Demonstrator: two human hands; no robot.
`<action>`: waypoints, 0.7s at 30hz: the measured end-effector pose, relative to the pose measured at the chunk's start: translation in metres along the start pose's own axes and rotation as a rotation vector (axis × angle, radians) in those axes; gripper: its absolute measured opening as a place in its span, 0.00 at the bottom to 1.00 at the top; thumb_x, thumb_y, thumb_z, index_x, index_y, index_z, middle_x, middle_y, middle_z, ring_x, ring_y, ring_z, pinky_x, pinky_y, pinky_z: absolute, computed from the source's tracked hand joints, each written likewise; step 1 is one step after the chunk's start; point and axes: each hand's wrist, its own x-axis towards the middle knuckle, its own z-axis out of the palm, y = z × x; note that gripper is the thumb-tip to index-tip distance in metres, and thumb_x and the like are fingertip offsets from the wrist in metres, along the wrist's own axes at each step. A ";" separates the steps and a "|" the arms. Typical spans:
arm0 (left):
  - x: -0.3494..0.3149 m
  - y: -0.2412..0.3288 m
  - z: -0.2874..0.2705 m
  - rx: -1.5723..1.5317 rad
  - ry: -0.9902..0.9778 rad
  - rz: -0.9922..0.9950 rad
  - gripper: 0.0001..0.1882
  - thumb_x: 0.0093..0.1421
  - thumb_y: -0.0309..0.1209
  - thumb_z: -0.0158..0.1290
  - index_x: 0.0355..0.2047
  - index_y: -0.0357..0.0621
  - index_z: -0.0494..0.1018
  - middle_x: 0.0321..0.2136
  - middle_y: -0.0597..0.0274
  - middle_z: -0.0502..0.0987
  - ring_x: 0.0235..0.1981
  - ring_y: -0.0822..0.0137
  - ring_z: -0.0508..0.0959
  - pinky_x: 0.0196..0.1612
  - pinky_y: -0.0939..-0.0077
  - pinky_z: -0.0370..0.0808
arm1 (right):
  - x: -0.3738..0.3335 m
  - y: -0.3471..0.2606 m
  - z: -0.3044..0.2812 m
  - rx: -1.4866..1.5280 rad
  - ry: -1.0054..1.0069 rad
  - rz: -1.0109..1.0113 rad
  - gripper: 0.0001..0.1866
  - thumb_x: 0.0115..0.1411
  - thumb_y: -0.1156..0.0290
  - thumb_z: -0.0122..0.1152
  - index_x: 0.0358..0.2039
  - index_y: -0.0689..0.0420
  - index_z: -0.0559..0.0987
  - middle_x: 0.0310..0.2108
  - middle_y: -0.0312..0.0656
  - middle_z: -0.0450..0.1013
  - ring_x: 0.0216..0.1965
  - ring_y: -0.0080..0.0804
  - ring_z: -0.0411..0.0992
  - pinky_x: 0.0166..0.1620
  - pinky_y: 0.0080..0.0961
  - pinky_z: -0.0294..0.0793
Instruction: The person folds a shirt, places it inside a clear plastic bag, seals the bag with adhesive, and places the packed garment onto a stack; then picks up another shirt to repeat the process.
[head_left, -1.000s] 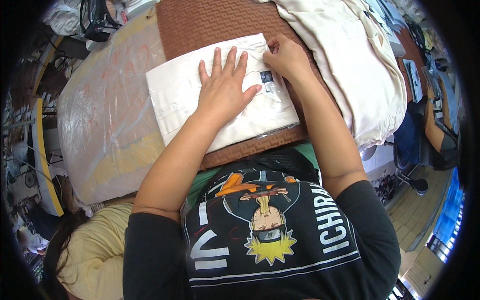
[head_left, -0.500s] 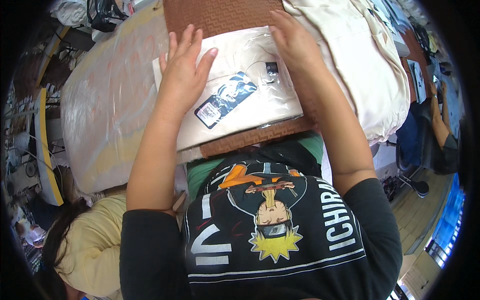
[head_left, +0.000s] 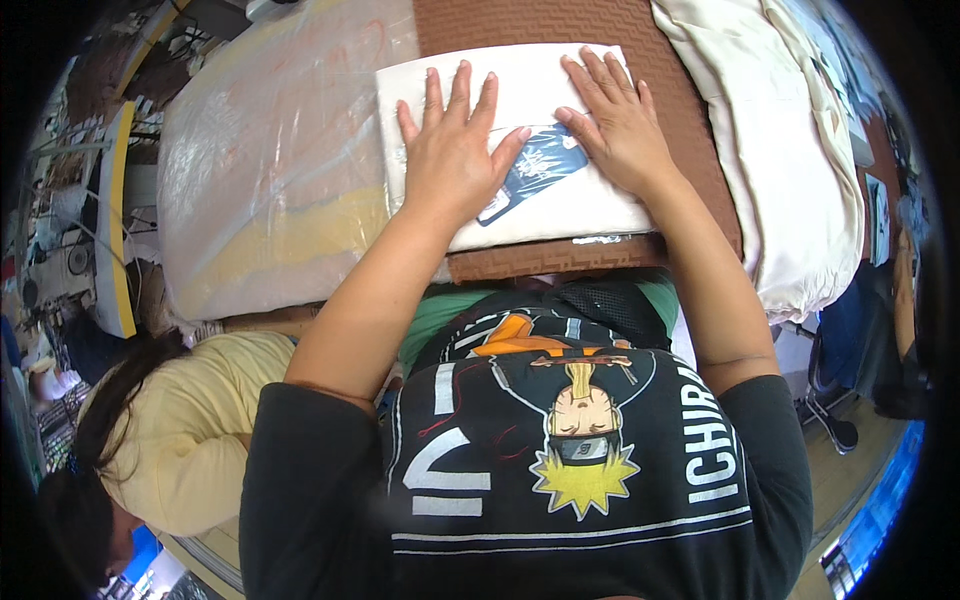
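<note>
A folded cream garment in a clear plastic bag lies on a brown patterned cloth in front of me. My left hand rests flat on its left half, fingers spread. My right hand lies flat on its upper right part, fingers stretched out. Between the two hands a dark blue hang tag shows through the plastic, its ends partly covered by my hands. Neither hand grips anything.
A large plastic-wrapped bundle fills the table's left side. More cream fabric lies spread at the right and hangs over the edge. A person in a yellow shirt is close by at lower left. A yellow-edged board stands at far left.
Both hands have come down flat onto the bagged garment from a raised position above its sides. The right hand has moved inward over it. The whole view has shifted slightly.
</note>
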 end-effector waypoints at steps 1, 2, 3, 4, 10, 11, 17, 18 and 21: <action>0.003 0.001 -0.005 0.025 -0.056 -0.029 0.32 0.62 0.53 0.44 0.61 0.49 0.60 0.65 0.52 0.52 0.66 0.49 0.50 0.64 0.46 0.44 | 0.002 0.003 -0.002 0.053 -0.034 0.010 0.33 0.62 0.42 0.41 0.64 0.43 0.59 0.68 0.41 0.48 0.69 0.41 0.40 0.66 0.53 0.35; 0.005 -0.005 -0.008 -0.153 -0.051 -0.086 0.31 0.62 0.51 0.45 0.61 0.48 0.61 0.65 0.52 0.53 0.66 0.51 0.51 0.65 0.50 0.46 | 0.004 0.009 -0.006 0.104 -0.068 0.025 0.33 0.62 0.42 0.42 0.64 0.43 0.59 0.68 0.41 0.48 0.69 0.41 0.40 0.66 0.53 0.34; 0.012 -0.016 -0.011 -0.334 -0.042 -0.130 0.30 0.62 0.50 0.47 0.60 0.48 0.62 0.65 0.52 0.54 0.66 0.52 0.53 0.65 0.55 0.48 | 0.005 0.029 -0.013 0.422 -0.143 0.097 0.33 0.62 0.43 0.45 0.63 0.45 0.61 0.68 0.43 0.45 0.70 0.40 0.40 0.67 0.47 0.36; 0.014 -0.028 -0.016 -0.516 -0.039 -0.179 0.29 0.62 0.49 0.48 0.59 0.47 0.63 0.64 0.52 0.55 0.66 0.54 0.54 0.65 0.59 0.50 | 0.003 0.030 -0.024 0.540 0.100 0.166 0.33 0.62 0.46 0.50 0.62 0.52 0.63 0.64 0.51 0.55 0.65 0.40 0.53 0.64 0.40 0.51; 0.031 -0.102 -0.016 -0.396 0.146 -0.190 0.25 0.60 0.41 0.51 0.53 0.38 0.69 0.56 0.44 0.66 0.59 0.51 0.64 0.61 0.65 0.61 | -0.070 0.037 -0.113 0.709 -0.352 0.799 0.32 0.48 0.40 0.64 0.32 0.61 0.79 0.22 0.40 0.76 0.21 0.23 0.74 0.23 0.17 0.73; 0.033 -0.109 -0.012 -0.365 0.147 -0.172 0.24 0.60 0.41 0.51 0.53 0.38 0.70 0.56 0.44 0.67 0.59 0.51 0.65 0.60 0.65 0.61 | -0.080 0.025 -0.115 0.662 -0.512 0.836 0.30 0.50 0.43 0.65 0.31 0.62 0.78 0.20 0.40 0.75 0.19 0.25 0.74 0.22 0.18 0.73; 0.027 -0.109 -0.025 -0.134 -0.108 -0.271 0.25 0.59 0.44 0.51 0.49 0.38 0.72 0.47 0.45 0.75 0.49 0.52 0.75 0.52 0.66 0.69 | -0.058 0.034 -0.086 0.931 -0.400 0.713 0.13 0.56 0.61 0.65 0.24 0.56 0.74 0.18 0.35 0.74 0.19 0.20 0.73 0.20 0.13 0.67; 0.016 -0.107 -0.036 -0.143 -0.247 -0.347 0.24 0.58 0.44 0.51 0.48 0.38 0.73 0.44 0.45 0.76 0.46 0.51 0.76 0.49 0.64 0.70 | -0.043 0.044 -0.082 0.967 -0.311 0.713 0.14 0.56 0.59 0.63 0.24 0.54 0.73 0.20 0.35 0.75 0.20 0.19 0.73 0.22 0.13 0.67; -0.031 -0.079 -0.073 -0.187 -0.477 -0.391 0.22 0.56 0.45 0.54 0.43 0.39 0.75 0.35 0.47 0.79 0.38 0.53 0.79 0.44 0.64 0.73 | -0.005 0.067 -0.072 0.803 -0.113 0.658 0.16 0.56 0.57 0.62 0.33 0.58 0.77 0.28 0.39 0.77 0.28 0.24 0.75 0.30 0.19 0.72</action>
